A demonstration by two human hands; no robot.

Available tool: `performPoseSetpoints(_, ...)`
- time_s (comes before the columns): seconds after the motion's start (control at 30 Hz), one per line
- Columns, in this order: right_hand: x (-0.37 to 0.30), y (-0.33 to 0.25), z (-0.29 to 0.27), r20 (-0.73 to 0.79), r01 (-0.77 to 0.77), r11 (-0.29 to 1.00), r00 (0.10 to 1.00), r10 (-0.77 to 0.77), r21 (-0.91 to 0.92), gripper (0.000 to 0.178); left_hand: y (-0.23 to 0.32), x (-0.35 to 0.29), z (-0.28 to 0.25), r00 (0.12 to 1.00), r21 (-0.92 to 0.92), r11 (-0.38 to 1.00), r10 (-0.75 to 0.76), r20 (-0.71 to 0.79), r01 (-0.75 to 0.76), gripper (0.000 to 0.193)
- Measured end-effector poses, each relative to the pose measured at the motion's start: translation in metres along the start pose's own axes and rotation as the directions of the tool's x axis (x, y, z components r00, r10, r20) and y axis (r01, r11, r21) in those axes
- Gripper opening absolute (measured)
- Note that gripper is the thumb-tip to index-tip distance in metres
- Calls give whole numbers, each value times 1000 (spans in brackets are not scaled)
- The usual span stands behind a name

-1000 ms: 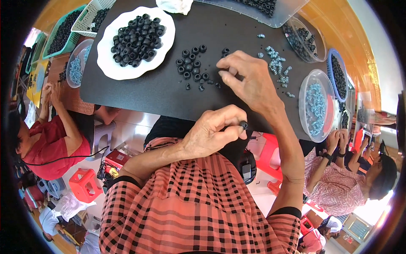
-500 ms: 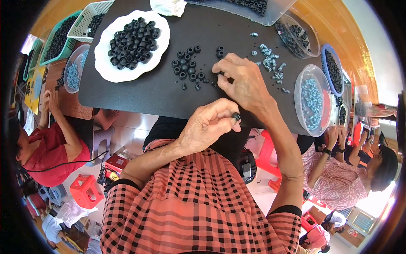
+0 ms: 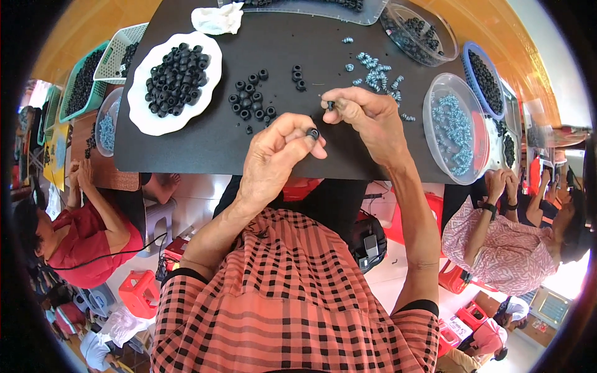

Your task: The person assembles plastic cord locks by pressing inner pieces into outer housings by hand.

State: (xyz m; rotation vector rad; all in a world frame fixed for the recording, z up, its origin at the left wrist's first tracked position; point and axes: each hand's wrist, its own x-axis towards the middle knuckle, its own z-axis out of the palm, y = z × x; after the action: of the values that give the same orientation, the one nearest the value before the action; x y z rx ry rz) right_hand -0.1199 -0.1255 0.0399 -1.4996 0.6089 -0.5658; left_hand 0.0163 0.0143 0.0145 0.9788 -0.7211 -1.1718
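Over the table's near edge, my left hand pinches a round black piece with a hole between thumb and fingertips. Just to the right and slightly farther off, my right hand is closed on a smaller black piece; the fingers partly cover it. The two pieces are close but apart. Beyond my left hand lies a loose cluster of hollow black pieces on the dark table. A short row of similar pieces sits beyond my right hand.
A scalloped white plate piled with black pieces stands at left. Small blue spiral pieces lie beyond my right hand; more fill a clear round tub. A white cloth lies at back. People sit at both sides.
My right hand has come up from the small pieces on the table and now holds a small black piece. My left hand has moved up and left, still holding its round piece.
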Motion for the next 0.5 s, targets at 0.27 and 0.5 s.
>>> performPoseSetpoints(0.27,-9,1,3,26,109,992,993,-111,58,17,-5,8,3,999,14,1000,25,-26,-24,12)
performPoseSetpoints(0.5,-17,0,9,15,155,975,987,-159,157,19,-8,12,9,998,56,998,27,-56,-24,11)
